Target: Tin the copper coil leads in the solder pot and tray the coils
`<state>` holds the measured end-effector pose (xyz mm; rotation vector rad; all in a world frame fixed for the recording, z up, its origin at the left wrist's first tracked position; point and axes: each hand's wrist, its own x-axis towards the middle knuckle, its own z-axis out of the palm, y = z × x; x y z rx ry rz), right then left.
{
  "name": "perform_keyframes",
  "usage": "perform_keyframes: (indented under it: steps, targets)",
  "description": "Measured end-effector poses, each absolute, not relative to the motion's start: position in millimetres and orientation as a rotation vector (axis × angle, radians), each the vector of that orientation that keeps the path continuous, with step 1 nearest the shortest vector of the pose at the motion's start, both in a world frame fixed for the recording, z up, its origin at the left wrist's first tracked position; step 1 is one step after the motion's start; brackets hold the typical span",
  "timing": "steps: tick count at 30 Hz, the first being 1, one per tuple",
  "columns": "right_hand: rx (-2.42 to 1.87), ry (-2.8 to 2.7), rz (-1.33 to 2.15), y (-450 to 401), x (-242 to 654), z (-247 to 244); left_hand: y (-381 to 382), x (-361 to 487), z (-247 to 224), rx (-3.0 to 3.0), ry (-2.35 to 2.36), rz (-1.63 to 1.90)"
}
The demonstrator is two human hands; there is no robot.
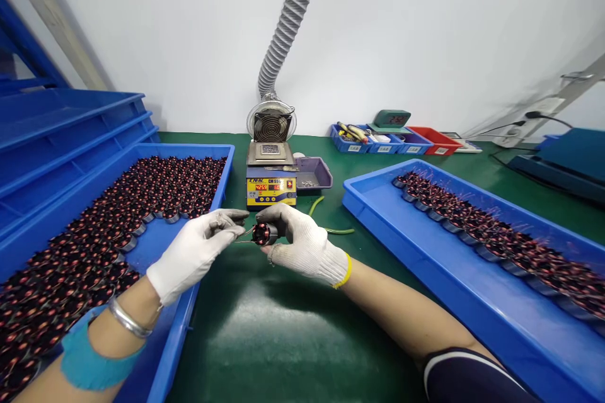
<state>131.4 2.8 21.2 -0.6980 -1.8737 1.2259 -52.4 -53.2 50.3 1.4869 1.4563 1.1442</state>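
My right hand (302, 242), in a white knit glove with a yellow cuff, grips a small motor stator (263, 234) between thumb and fingers. The stator lies on its side, and its black end with copper windings faces left. Thin wire leads (244, 241) run from that end towards my left hand (201, 249). Also gloved in white, my left hand is closed in a pinch at those leads, its dark fingertips just left of the stator. Both hands are above the green table, in front of a soldering pot (271, 192) with a lit yellow display.
At left, a blue tray (225, 167) holds many stators; stacked blue trays (80, 119) stand behind. Another blue tray (401, 252) at right holds rows with upright wires. Green-handled cutters (340, 231), a purple tray (325, 177), small bins (352, 146) and an exhaust hose (288, 25) are beyond.
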Motion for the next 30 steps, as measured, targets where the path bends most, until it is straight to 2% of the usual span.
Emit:
perform_keyframes:
  steps: [7, 10, 14, 18, 23, 30]
  targets:
    - [-0.663, -1.71, 1.55, 3.3, 130.7, 31.3, -46.8, -58.4, 36.0, 1.236, 1.363, 1.199]
    - [-0.731, -1.574, 1.677, 6.1, 131.4, 33.3, -43.8, -60.0, 29.3, 1.056, 1.214, 1.35]
    - [-0.79, -1.443, 1.687, 24.2, 134.3, 36.0, -41.7, -59.1, 25.9, 1.043, 1.274, 1.397]
    - [-0.905, -1.385, 1.474, 68.2, 133.8, 45.1, -42.0, -52.0, 21.6, 1.468, 1.576, 1.07]
    - [-1.21, -1.676, 1.054, 137.0, 131.0, 69.2, -44.6, -45.5, 18.1, 1.879, 1.784, 0.59]
    - [-1.441, -2.008, 0.526, 190.3, 115.5, 84.7, -45.4, -47.1, 20.6, 2.003, 1.822, 0.461]
